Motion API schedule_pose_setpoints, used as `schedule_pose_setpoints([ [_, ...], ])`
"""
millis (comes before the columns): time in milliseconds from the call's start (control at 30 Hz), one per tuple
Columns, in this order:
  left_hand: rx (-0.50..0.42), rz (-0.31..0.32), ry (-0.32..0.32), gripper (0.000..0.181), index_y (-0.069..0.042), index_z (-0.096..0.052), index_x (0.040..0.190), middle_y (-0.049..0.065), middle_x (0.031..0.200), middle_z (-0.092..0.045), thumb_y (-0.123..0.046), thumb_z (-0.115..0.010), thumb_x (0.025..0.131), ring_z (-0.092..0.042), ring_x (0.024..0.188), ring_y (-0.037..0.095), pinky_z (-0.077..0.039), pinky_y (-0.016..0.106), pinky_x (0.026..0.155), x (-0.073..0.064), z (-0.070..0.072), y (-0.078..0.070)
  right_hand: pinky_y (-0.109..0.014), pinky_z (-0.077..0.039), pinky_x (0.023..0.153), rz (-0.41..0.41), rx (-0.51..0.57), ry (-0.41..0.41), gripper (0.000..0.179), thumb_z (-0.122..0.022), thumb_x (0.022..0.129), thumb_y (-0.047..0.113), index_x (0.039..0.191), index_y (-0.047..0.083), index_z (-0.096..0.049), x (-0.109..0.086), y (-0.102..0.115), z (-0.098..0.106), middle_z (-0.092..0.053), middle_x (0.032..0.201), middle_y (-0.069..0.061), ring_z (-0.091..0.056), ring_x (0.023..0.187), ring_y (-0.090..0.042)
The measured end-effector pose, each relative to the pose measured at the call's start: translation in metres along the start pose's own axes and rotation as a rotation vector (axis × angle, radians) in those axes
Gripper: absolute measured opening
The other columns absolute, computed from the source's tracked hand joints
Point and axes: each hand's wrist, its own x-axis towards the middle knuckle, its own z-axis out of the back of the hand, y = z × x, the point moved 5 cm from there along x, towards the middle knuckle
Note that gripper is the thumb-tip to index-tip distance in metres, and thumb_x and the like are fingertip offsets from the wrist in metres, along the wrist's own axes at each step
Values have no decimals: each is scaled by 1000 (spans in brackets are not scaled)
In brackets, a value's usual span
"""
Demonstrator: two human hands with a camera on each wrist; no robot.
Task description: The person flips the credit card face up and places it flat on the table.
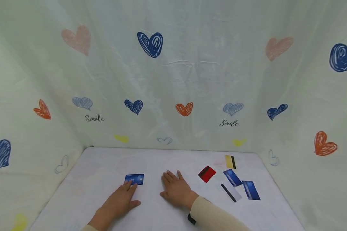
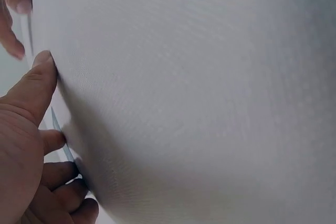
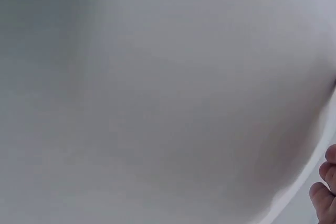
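Observation:
On the white table lies a blue bank card [image 1: 134,178] with a chip, left of the middle. The fingertips of my left hand [image 1: 120,199] rest on its lower edge, fingers extended and thumb spread to the side. In the left wrist view the left hand [image 2: 26,150] shows its thumb and fingertips down at the table surface, with a thin edge of the card [image 2: 65,145] by the fingers. My right hand [image 1: 177,190] lies palm down on the table, fingers stretched forward, nothing in it. Only a few of its fingers [image 3: 324,200] show at the right wrist view's edge.
To the right lie a red card [image 1: 207,174], a yellow card [image 1: 230,162], two more blue cards [image 1: 232,177] and a white card [image 1: 231,192] with a dark stripe. A pale curtain [image 1: 173,83] printed with hearts hangs behind and beside the table [image 1: 104,160].

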Motion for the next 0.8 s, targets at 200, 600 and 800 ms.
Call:
schedule_pose_setpoints([
  [200, -10, 6, 7, 80, -4, -47, 143, 22, 152, -38, -56, -66, 85, -34, 141, 44, -32, 60, 111, -2, 3, 0, -59, -21, 117, -103, 20, -37, 76, -50, 94, 59, 152, 12, -33, -34, -62, -1, -32, 159, -5, -27, 148, -26],
  [600, 47, -12, 6, 79, -6, -45, 144, 21, 153, -37, -58, -62, 87, -32, 143, 40, -26, 57, 116, -4, 0, -1, -62, -18, 117, -322, 60, -46, 77, -54, 93, 57, 150, 8, -37, -92, -143, -13, -35, 157, -9, -29, 147, -31],
  [800, 61, -9, -2, 81, -6, -44, 145, 20, 154, -36, -60, -60, 86, -31, 144, 39, -26, 56, 116, -2, -4, 0, -62, -17, 117, -363, 87, -23, 77, -54, 93, 56, 149, 6, -37, -106, -158, -15, -35, 157, -11, -27, 147, -34],
])
